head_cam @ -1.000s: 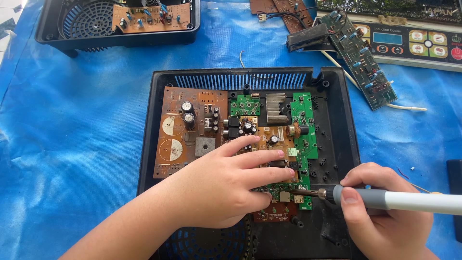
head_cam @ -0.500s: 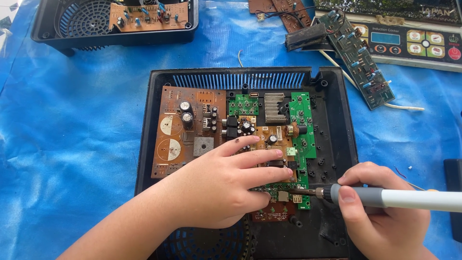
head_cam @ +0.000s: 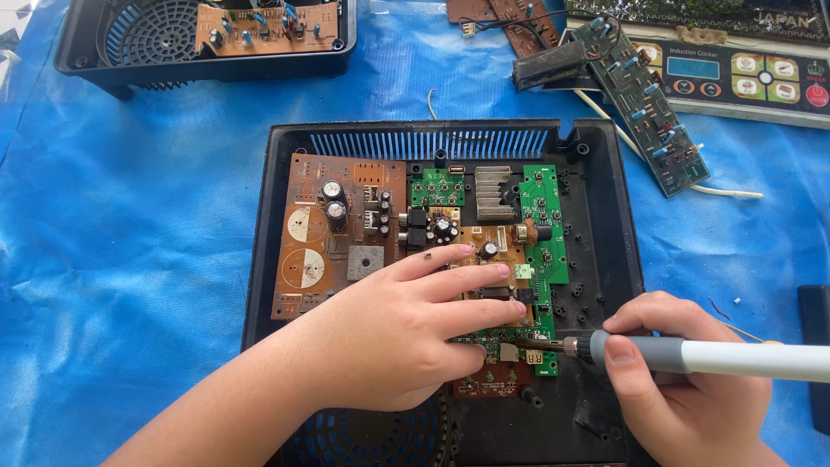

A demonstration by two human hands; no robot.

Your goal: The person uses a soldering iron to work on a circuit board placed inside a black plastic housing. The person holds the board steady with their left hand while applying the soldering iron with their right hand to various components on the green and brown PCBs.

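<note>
The soldering iron [head_cam: 692, 355], grey-handled with a pale shaft running off the right edge, lies nearly level over the lower right of an open black plastic casing [head_cam: 605, 216]. Its metal tip touches the bottom end of a narrow green circuit board [head_cam: 543, 233], just beside a small silver connector. The right hand [head_cam: 683, 389] is closed around the iron's grip, thumb on top and fingers curled beneath.

The left hand [head_cam: 406, 333] rests flat and open on the boards in the middle of the casing, fingers spread and pointing right toward the tip, holding nothing but pressing down on a tan board [head_cam: 484, 242]. Left of it sits a larger brown circuit board [head_cam: 328, 233] with two round pale patches and dark cylindrical capacitors. A finned silver heat sink [head_cam: 494, 192] stands near the casing's slotted back wall.

Everything lies on a blue tarp [head_cam: 130, 216]. At the upper left is a second black casing [head_cam: 207, 60] holding another brown board. At the upper right lie a loose green board [head_cam: 648, 104] and a control panel [head_cam: 743, 78] with coloured buttons.
</note>
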